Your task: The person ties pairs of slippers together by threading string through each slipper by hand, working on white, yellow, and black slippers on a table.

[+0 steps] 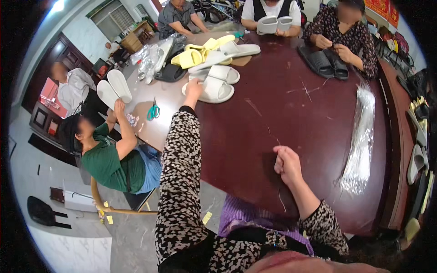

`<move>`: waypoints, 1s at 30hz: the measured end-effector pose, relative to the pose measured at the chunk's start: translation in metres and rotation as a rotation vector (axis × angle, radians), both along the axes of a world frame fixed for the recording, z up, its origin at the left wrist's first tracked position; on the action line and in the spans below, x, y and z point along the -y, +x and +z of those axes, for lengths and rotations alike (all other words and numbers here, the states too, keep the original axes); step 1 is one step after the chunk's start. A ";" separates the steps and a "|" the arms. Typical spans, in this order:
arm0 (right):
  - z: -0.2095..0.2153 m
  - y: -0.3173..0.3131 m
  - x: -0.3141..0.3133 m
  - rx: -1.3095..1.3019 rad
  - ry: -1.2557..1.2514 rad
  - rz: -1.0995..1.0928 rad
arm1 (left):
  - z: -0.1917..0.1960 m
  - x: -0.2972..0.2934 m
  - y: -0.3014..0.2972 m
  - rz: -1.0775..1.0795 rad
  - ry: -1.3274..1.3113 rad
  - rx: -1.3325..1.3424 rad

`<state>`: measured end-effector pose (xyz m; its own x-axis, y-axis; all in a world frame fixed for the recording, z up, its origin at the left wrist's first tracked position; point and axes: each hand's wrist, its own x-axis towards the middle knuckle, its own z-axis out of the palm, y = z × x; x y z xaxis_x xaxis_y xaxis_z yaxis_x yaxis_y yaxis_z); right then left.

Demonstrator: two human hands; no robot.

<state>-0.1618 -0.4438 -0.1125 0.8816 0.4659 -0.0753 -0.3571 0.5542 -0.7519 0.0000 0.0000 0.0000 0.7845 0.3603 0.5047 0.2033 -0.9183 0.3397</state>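
Note:
My left hand (194, 92) is stretched far across the table, its fingers closed at the near left edge of a pair of light grey slippers (218, 92). Part of its grip is hidden by the hand itself. My right hand (287, 164) is closed in a pinch above the table near me. A thin pale strand (273, 134) runs up to its fingertips, and another thin piece (282, 200) shows below the hand. Beyond the grey pair lie a larger light grey slipper (227, 57) and yellow slippers (195, 55) in a pile.
Teal scissors (153, 111) lie on the table's left part. A bundle of clear ties (359, 141) is at right. Plastic-wrapped slippers (154, 59) sit at far left. Co-workers handle white slippers (114, 88), grey slippers (274, 25) and black slippers (323, 63) around the table (273, 104).

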 end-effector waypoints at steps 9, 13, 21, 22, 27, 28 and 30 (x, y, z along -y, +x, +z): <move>-0.020 -0.075 0.021 -0.125 -0.161 0.126 | -0.080 0.025 -0.021 -0.234 -0.310 -0.042; -0.009 -0.068 0.023 -0.090 -0.197 0.126 | -0.048 0.040 -0.016 -0.276 -0.377 -0.078; 0.057 0.024 -0.023 0.163 -0.064 0.092 | 0.072 -0.005 0.019 -0.429 -0.476 0.118; 0.059 0.035 -0.027 0.180 -0.064 0.080 | 0.068 0.001 0.026 -0.441 -0.484 0.111; 0.059 0.067 -0.033 0.220 -0.045 0.014 | 0.075 0.039 0.028 -0.509 -0.868 0.294; 0.060 0.070 -0.035 0.224 -0.032 -0.001 | 0.079 0.042 0.026 -0.501 -0.898 0.334; 0.064 0.077 -0.040 0.215 -0.033 0.006 | 0.088 0.045 0.019 -0.492 -0.926 0.375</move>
<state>-0.0849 -0.4039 -0.0489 0.8764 0.4713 0.0988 -0.1895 0.5261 -0.8290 0.0185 -0.0447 0.0880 0.7998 0.4119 0.4367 -0.3721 -0.2307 0.8991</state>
